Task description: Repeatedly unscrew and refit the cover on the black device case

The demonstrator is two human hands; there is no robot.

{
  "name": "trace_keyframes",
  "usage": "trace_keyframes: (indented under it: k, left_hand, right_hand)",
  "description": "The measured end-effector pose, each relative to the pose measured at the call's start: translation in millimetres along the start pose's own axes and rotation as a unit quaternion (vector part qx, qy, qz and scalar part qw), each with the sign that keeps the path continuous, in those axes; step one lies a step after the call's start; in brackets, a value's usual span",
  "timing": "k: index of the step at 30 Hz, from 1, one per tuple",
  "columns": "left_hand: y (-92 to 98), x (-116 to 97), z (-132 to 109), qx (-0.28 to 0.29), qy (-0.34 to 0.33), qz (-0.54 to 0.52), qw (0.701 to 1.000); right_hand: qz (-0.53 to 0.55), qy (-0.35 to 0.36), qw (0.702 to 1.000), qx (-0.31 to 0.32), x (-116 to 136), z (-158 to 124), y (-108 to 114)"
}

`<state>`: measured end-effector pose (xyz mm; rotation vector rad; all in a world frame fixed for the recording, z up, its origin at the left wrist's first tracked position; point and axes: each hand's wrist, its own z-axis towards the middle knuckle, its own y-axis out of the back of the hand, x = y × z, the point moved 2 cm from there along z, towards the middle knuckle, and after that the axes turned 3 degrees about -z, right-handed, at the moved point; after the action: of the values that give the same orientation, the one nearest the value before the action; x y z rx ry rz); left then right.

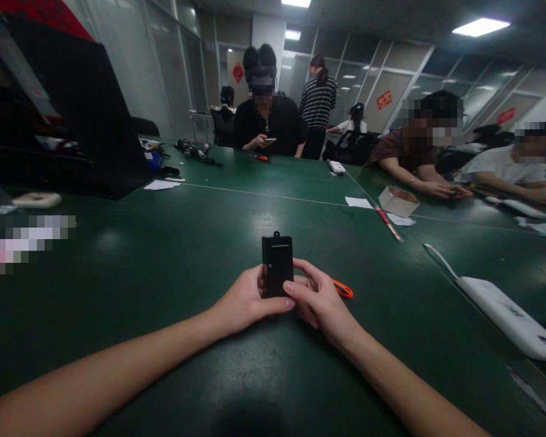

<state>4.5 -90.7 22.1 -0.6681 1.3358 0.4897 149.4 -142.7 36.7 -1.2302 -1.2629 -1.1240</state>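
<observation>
Black box (277, 258), fingers (303, 292) closed around both its sides, green table (182, 243), glass-panelled room (168, 67)

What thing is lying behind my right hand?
Behind your right hand, part of an orange object shows on the green table; your hand covers the rest, hiding its full shape.

Case (277, 267): black, one thin pale-green line on the front. Table (173, 376): plain dark green. Tool (349, 294): orange. Power bank (495, 303): white, dark marks. Stick (388, 223): red and white. Shirt (318, 94): dark, pale horizontal stripes. Wall hanging (238, 73): red.
</observation>
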Motion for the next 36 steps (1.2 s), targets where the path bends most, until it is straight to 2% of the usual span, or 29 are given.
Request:
trace_keyframes:
  k: [9, 12, 14, 16, 17, 19, 21, 22, 24, 27, 28, 30, 32, 36]
  left_hand:
    - [0.0, 3.2, 0.9, -0.054, -0.032, 0.013, 0.998]
    - [-2.6, 0.4, 0.8, -0.042, -0.045, 0.017, 0.998]
    - [0.2, -0.2, 1.7, -0.048, -0.050, 0.026, 0.997]
    - [8.8, 0.9, 4.6, -0.075, -0.043, 0.035, 0.996]
    - [14.9, 1.9, 6.8, -0.093, -0.033, 0.033, 0.995]
    - [27.4, 4.6, 12.6, -0.091, 0.013, -0.028, 0.995]
    - [38.9, 6.3, 18.5, -0.084, 0.054, -0.098, 0.990]
    - [43.8, 5.9, 21.0, -0.087, 0.053, -0.107, 0.989]
    - [50.4, 5.3, 24.3, -0.090, 0.046, -0.109, 0.989]
    - [53.3, 6.1, 24.9, -0.095, 0.031, -0.090, 0.991]
    - [53.3, 6.8, 24.4, -0.096, 0.026, -0.076, 0.992]
    - [53.0, 8.2, 23.1, -0.100, 0.012, -0.036, 0.994]
    - [53.2, 8.9, 22.3, -0.105, 0.000, 0.001, 0.994]
    - [55.4, 8.3, 22.6, -0.134, -0.012, 0.023, 0.991]
  right_hand:
    - [-0.007, 0.005, 1.000, -0.001, -9.1, 6.4, -9.4]
    - [-0.075, 0.009, 0.997, 0.001, -7.9, 8.0, -8.8]
    - [-0.164, 0.029, 0.986, 0.003, -3.1, 7.8, -3.7]
    - [-0.307, 0.084, 0.948, -0.013, 5.0, 6.4, 8.0]
    - [-0.394, 0.122, 0.910, -0.036, 9.5, 5.3, 16.5]
    - [-0.534, 0.176, 0.822, -0.087, 16.5, 3.5, 36.8]
    - [-0.616, 0.164, 0.763, -0.107, 18.3, 4.0, 56.8]
    - [-0.632, 0.140, 0.756, -0.097, 17.4, 5.1, 64.5]
    - [-0.627, 0.099, 0.769, -0.068, 14.9, 7.7, 71.7]
    - [-0.591, 0.083, 0.801, -0.045, 13.2, 9.2, 62.3]
    - [-0.567, 0.085, 0.818, -0.041, 13.3, 8.6, 55.7]
    - [-0.467, 0.085, 0.880, -0.024, 13.7, 6.0, 41.4]
    - [-0.373, 0.091, 0.923, -0.016, 14.6, 2.1, 29.2]
    - [-0.258, 0.055, 0.965, 0.007, 13.1, -4.8, 16.5]
